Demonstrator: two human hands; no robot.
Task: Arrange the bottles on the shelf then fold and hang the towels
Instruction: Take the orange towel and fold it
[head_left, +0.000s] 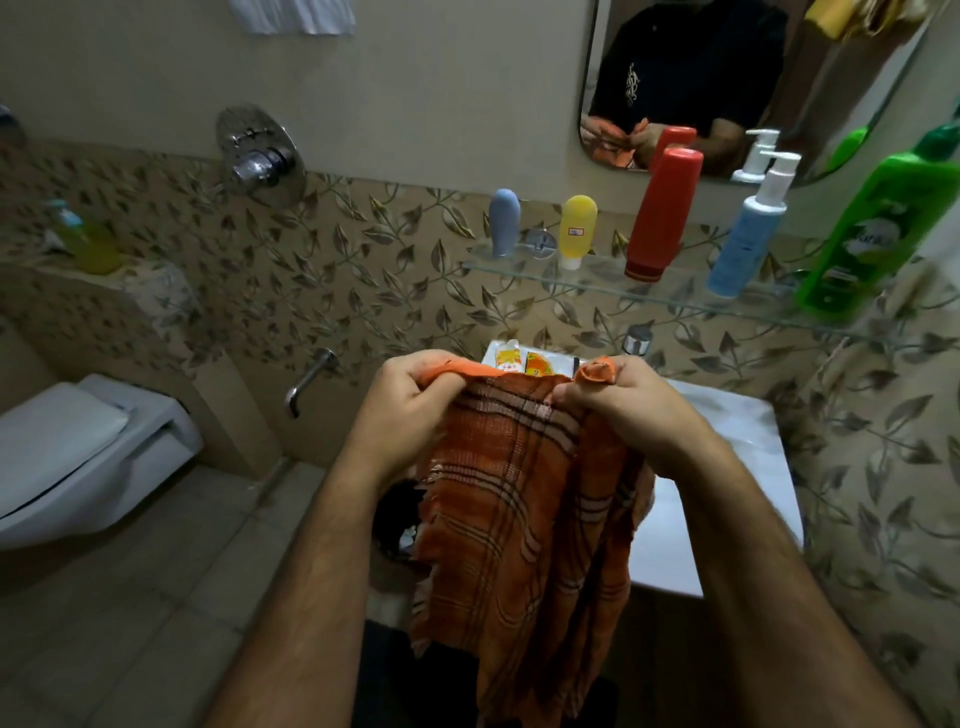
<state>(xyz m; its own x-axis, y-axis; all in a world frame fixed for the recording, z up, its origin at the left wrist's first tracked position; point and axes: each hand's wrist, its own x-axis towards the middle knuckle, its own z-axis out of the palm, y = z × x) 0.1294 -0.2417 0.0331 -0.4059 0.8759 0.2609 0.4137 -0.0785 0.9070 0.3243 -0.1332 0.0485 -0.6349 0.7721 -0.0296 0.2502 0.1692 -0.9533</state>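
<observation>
Bathroom, glass shelf (587, 280) bearing five bottles; your left hand (410, 410) and right hand (631, 402) each grasp the orange towel's (524, 525) top edge.

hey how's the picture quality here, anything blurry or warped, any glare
Head view: dim, warm indoor light; wide-angle warping bends the glass shelf and tilts the green bottle at the right edge; the yellow bottle on the ledge at far left is smeared with blur; bright glints on the chrome shower control; both hands, left hand and right hand, and the orange checked towel read fairly sharp.
</observation>
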